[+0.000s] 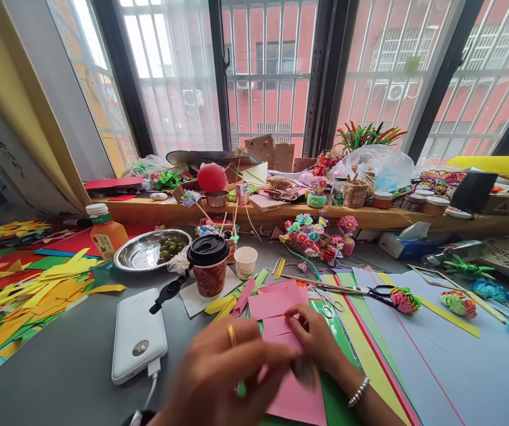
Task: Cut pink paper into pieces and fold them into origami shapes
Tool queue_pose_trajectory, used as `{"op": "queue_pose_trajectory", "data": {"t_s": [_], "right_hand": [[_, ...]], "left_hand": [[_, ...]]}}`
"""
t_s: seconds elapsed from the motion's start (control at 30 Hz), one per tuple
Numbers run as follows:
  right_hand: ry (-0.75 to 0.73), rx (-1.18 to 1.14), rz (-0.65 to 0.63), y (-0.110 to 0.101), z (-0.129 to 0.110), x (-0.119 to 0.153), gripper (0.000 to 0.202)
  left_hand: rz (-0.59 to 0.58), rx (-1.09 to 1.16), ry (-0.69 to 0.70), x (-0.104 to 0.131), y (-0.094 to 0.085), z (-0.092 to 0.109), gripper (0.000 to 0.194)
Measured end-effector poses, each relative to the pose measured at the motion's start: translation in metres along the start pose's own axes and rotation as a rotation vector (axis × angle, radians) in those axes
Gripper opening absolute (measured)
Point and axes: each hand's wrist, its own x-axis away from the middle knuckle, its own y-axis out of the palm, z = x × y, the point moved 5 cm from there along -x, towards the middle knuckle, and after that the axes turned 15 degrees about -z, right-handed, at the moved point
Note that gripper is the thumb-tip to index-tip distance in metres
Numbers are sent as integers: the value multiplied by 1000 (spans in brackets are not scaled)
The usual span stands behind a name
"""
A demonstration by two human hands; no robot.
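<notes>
My left hand [232,367], with a gold ring, is closed and blurred in the foreground. At its fingertips is a dark greyish smear [305,371] that I cannot make out. My right hand [312,334], with a silver bead bracelet [358,391], has thumb and forefinger pinched on the edge of a pink paper piece [276,325]. More pink paper [272,302] lies just beyond. Below the hands is a larger pink sheet [296,396] on a green surface [337,378].
Left of the hands are a white power bank [139,337] with a cable, a lidded cup [210,275] and a paper cup [245,263]. Scissors [361,290] lie across coloured sheets [441,349] at right. Yellow paper strips [50,296] cover the far left.
</notes>
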Motion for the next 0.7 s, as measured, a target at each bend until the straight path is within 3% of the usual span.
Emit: {"op": "queue_pose_trajectory", "data": {"t_s": [0.1, 0.23, 0.37, 0.7], "right_hand": [[10, 8, -6, -1, -2, 0, 17], [25, 13, -19, -2, -6, 0, 18], [28, 15, -20, -1, -7, 1, 19], [19, 7, -7, -2, -5, 1, 19]], "left_hand": [[23, -410, -147, -56, -18, -12, 21], [-244, -651, -350, -96, 8, -55, 28], [-384, -675, -371, -120, 31, -83, 27], [-438, -677, -364, -145, 51, -108, 27]]}}
